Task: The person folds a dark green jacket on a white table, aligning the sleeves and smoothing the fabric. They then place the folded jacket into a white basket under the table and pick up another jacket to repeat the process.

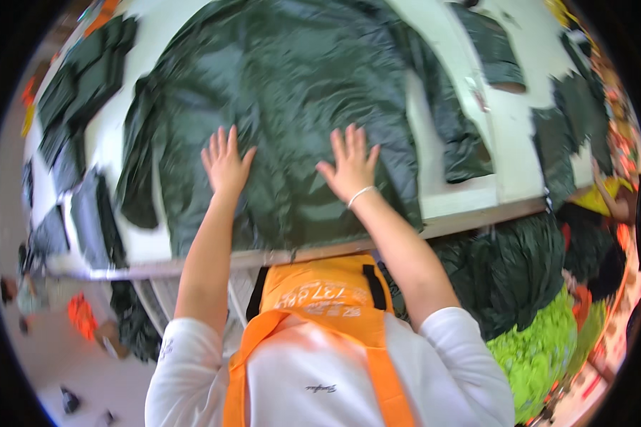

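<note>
A dark green, shiny raincoat-like jacket (292, 78) lies spread over the white table (456, 199), its sleeves out to both sides and its lower part at the near edge. On its left half my left hand (226, 160) rests flat, fingers spread. My right hand (350, 162), with a pale band at the wrist, lies on the right half, also palm down with the fingers apart. Neither hand grips anything. Creases run through the fabric around both palms.
Folded dark green garments (85, 78) are stacked at the table's left, with more pieces (488, 50) on the right. Below the right edge hang dark garments (509, 270) beside a lime-green heap (538, 349). Another person's arm (607, 191) shows at far right.
</note>
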{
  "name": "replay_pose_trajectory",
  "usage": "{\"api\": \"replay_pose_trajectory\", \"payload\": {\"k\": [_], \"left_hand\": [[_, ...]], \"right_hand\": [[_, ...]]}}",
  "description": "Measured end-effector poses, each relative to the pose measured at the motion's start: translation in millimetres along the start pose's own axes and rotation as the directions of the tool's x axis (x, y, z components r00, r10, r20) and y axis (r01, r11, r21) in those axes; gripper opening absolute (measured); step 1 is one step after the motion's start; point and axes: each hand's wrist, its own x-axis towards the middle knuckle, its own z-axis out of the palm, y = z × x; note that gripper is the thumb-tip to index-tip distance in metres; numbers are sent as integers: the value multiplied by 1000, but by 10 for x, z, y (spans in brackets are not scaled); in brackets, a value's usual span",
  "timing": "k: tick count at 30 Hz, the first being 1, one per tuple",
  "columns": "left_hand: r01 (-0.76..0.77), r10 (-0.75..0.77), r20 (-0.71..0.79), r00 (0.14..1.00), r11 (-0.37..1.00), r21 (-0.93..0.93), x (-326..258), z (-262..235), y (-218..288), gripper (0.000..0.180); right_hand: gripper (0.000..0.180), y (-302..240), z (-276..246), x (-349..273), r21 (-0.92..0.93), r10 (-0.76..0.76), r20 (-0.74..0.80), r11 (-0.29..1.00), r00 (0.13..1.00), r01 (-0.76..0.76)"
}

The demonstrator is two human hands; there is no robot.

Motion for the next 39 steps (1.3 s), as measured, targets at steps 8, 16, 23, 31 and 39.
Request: {"api": "replay_pose_trajectory", "payload": {"k": [8,16,23,31,39], "left_hand": [[493,-589,83,804,583,-646,-1787,-295,70,26],[729,-332,784,524,-300,-615,-1992,-436,241,32],[440,158,831,533,-891,-113,-1771,-221,219,29],[611,-82,893,442,-702,-367,-1552,-165,470,12],[702,-9,870,493,-587,-404,-1639,-294,356,18]], "right_hand": [[63,-600,-100,-628,489,-243,55,852,968,186],[41,-740,210,-1048,398,-441,-36,817,897,418],[35,-860,295,-1069,229,-382,-175,881,907,415],[23,-888,280,-1075,657,-49,-157,740,986,141],[21,-1101,85,-1206,657,-5,-136,748,991,94]]}}
